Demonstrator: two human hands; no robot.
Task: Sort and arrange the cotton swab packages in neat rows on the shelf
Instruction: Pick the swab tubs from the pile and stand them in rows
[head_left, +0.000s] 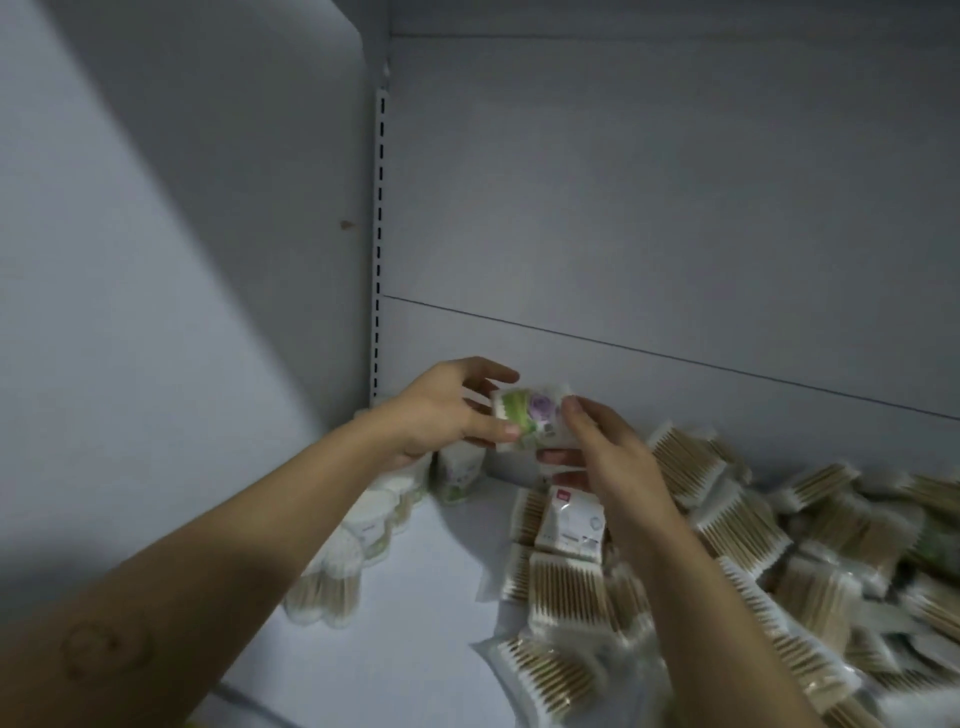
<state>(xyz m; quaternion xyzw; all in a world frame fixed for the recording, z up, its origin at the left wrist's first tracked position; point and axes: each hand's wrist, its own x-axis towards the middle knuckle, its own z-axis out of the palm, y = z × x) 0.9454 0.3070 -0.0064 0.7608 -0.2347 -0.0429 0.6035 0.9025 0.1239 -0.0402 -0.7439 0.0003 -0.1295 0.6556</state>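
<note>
Left forearm (208, 571) reaches in from seven o'clock over the white shelf (431, 597). A loose pile of swab packages (753, 545) sprawls from three to five o'clock, and a started row (353, 551) stands at eight o'clock. The left hand (441, 410) and right hand (608, 457) both pinch one flowered package (530, 415), which lies at three o'clock of the left grip. It is best turned upright and squared before being seated against the row's far end.
</note>
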